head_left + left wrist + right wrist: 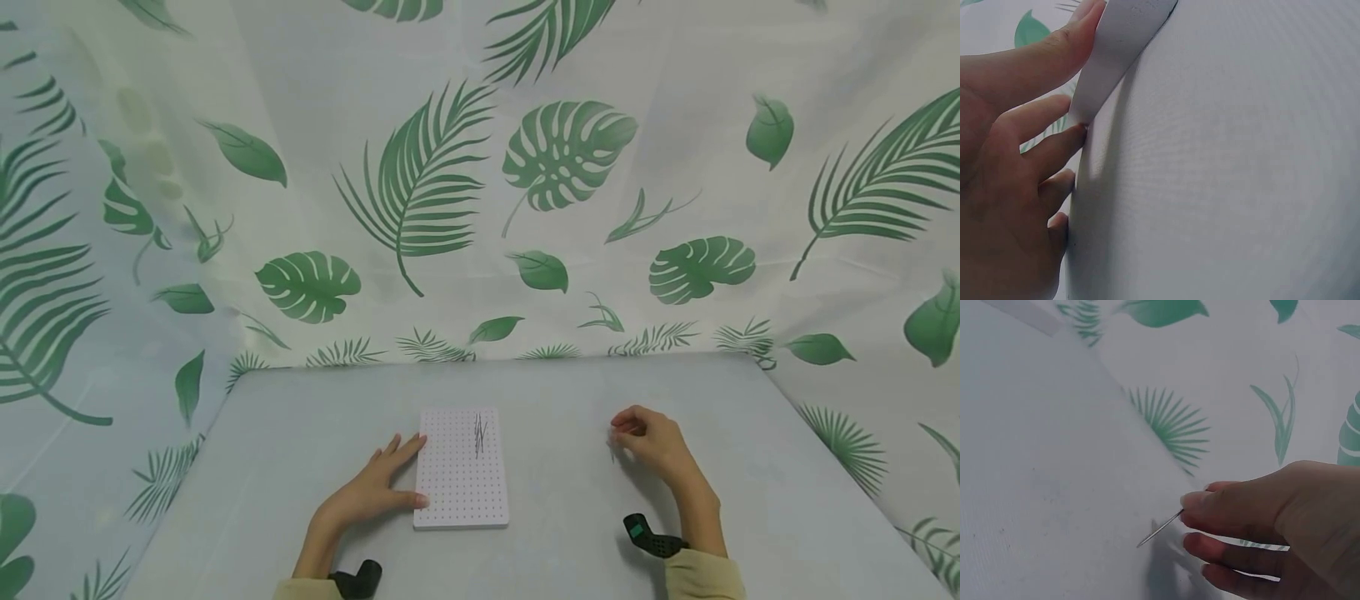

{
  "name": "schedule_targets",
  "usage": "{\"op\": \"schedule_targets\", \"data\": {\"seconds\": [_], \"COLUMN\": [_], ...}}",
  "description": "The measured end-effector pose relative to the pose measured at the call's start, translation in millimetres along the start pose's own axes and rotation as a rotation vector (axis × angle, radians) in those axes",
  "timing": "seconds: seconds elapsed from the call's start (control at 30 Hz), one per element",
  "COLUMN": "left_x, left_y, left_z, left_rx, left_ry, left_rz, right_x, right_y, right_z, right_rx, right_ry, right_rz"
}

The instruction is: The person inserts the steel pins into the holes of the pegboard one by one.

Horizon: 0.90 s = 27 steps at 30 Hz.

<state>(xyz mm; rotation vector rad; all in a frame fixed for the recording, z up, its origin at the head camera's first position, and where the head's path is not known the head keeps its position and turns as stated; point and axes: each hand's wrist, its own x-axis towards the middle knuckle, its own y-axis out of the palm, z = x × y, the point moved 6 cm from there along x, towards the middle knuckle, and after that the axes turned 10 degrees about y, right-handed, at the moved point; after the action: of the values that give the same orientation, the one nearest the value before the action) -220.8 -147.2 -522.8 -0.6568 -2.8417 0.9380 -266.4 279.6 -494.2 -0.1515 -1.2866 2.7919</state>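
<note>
A white board (453, 487) with rows of small holes lies on the table, left of the middle in the head view. Several thin dark pins (480, 435) show as a narrow cluster at its upper right. My left hand (367, 492) is spread at the board's left side, thumb on the near left corner and a fingertip at the left edge higher up. To the right of the board, my right hand (656, 442) pinches a thin metal pin (1160, 529) between thumb and forefinger. The pin slants downward, its free tip pointing away from the fingers, close over the table.
The pale table (555, 500) extends around the board and both hands. A white cloth (465, 67) printed with green leaves hangs behind and along the sides. Dark wrist cameras (652, 537) are strapped at both cuffs.
</note>
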Motion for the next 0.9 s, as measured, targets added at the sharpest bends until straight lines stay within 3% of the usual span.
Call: {"op": "schedule_targets", "data": {"seconds": [0.27,0.9], "left_x": [1.2,0.1], "left_y": [2.1,-0.1], "left_z": [3.0,-1.3], "left_rx": [-0.009,0.001], "left_ry": [-0.015,0.002], "left_rz": [-0.004,0.006], "right_x": [0.1,0.8], "right_y": [5,17], "right_z": [8,38], "right_rx": [0.07,0.103], "right_ry": [0.02,-0.038], "right_rz": [0.026,0.032]}}
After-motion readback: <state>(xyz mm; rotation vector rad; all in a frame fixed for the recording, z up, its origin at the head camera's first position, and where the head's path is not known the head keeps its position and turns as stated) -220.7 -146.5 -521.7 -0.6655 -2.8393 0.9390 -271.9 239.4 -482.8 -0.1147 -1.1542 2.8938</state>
